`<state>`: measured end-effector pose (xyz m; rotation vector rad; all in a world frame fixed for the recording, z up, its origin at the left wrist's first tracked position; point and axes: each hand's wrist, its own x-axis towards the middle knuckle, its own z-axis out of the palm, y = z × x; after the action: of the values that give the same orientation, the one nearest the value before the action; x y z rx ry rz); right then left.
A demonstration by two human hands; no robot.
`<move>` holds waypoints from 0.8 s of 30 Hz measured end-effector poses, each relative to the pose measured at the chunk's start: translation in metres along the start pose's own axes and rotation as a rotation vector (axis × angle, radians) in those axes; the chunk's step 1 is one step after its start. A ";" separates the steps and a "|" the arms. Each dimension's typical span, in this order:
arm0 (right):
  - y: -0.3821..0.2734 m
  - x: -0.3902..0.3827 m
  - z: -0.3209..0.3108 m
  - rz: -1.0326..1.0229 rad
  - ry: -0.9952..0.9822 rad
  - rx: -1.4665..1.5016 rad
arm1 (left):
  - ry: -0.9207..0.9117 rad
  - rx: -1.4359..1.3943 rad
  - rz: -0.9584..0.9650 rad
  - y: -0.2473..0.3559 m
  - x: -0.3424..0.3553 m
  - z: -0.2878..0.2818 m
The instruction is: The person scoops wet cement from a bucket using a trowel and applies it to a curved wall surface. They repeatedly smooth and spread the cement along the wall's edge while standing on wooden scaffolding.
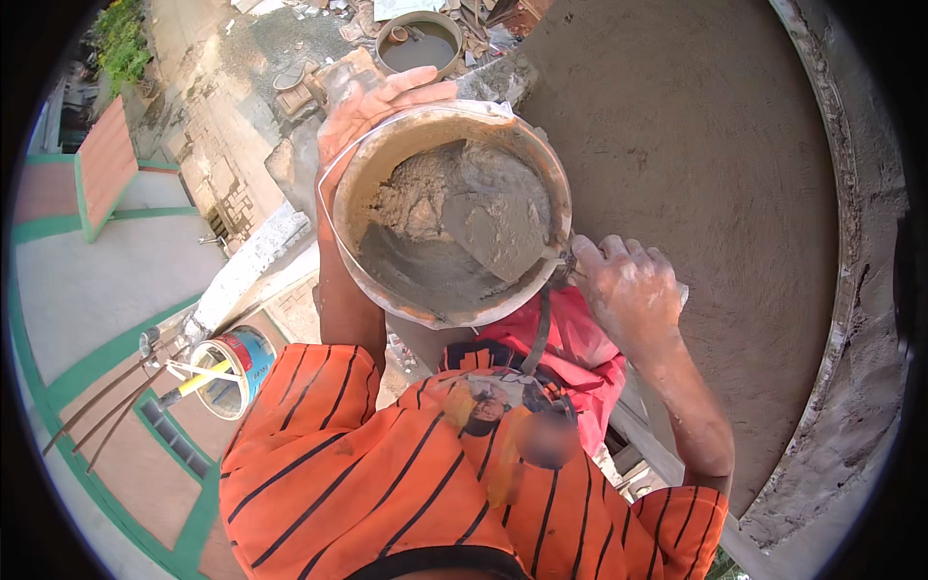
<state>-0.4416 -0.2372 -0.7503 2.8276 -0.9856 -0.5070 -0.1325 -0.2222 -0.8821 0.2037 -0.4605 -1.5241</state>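
Right hand clamped on a trowel in a bucket

The right hand's fingers are wrapped round the trowel handle at the bucket's right rim; the blade lies inside, on the mortar. The left hand is spread, fingers extended along the bucket's far left side; its hold underneath cannot be told. The bucket sits before the person's chest, its wet grey mortar heaped toward the far side. A thin wire bail loops over the left rim. Red cloth hangs just below the right hand.

Lower left, a blue-and-red pail holds a yellow-handled tool. Beyond the left hand, a round basin contains murky liquid and a small brown cup. Rightward, a broad grey plastered surface leaves room, ending at a curved, rough pale edge.
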 end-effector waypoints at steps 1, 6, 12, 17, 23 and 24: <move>-0.005 0.004 0.009 -0.039 0.044 0.017 | 0.045 0.129 0.022 -0.001 -0.001 0.014; -0.024 0.001 0.041 -0.115 0.158 0.274 | 0.007 0.506 -0.030 -0.011 0.023 0.044; -0.007 -0.028 0.074 0.073 0.207 0.586 | -0.046 0.546 -0.119 -0.027 0.049 0.052; -0.014 -0.036 0.100 0.171 0.315 0.864 | -0.060 0.615 -0.120 -0.027 0.053 0.049; -0.001 -0.030 0.080 0.226 0.395 0.940 | 0.049 0.465 -0.099 0.001 0.031 0.037; 0.004 -0.026 0.070 0.243 0.441 0.882 | 0.108 0.420 -0.080 0.002 0.027 0.030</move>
<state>-0.4873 -0.2236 -0.8080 3.1583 -1.7103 0.7338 -0.1435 -0.2441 -0.8497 0.6346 -0.6899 -1.4718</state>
